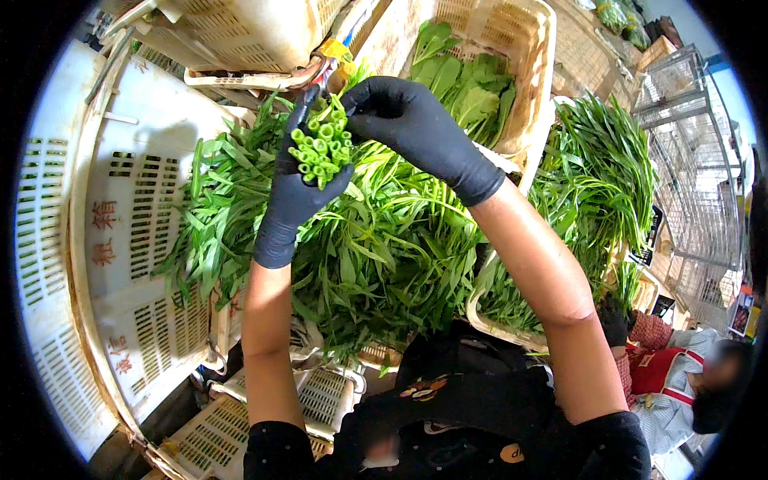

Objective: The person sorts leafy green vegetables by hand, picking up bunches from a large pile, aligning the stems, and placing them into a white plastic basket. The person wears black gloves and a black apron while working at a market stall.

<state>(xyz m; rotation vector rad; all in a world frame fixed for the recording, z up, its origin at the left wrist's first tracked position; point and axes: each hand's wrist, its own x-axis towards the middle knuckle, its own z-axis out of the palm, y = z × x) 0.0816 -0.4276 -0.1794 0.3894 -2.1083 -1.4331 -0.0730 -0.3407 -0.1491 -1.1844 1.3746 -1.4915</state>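
My left hand [300, 186], in a black glove, is closed around a bundle of hollow-stemmed leafy greens [322, 150], the cut ends facing me. At the far side of the bundle, the bent fingers of my right hand [414, 126], also gloved in black, touch its edge; whether they pinch a stem or a tie is hidden. A dispenser with yellow tape [337, 50] stands just beyond my hands. Below them spreads a large heap of long-leaved greens [384, 252].
White slatted plastic crates [150, 240] stand at the left, and another crate [264, 36] lies beyond. A crate [540, 72] holds broad-leaved greens [474, 90]. More long greens [600, 180] lie at the right, near wire racks [690, 156]. A person in a red apron [660, 369] is at the lower right.
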